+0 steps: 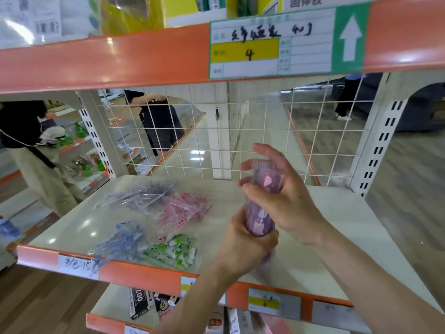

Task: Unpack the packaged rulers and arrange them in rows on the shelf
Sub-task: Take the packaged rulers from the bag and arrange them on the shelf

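We're mid-unpack: our left hand (245, 239) grips the bottom of the purple ruler pack (261, 222), held upright over the shelf (337, 225), while our right hand (281, 196) curls round its clear top. Next, we judge, the wrap needs peeling off, then these go down in a row by the purple pile (142, 194).

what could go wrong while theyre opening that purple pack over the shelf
1. The purple ruler pack is held upright between the left hand and the right hand. If the wrapper gives suddenly, rulers may scatter across the shelf or off its front.
2. The blue rulers seem to overhang the front edge, so a forearm bump could knock them down.
3. The pink rulers touch the loose purple rulers, so colours may mix.
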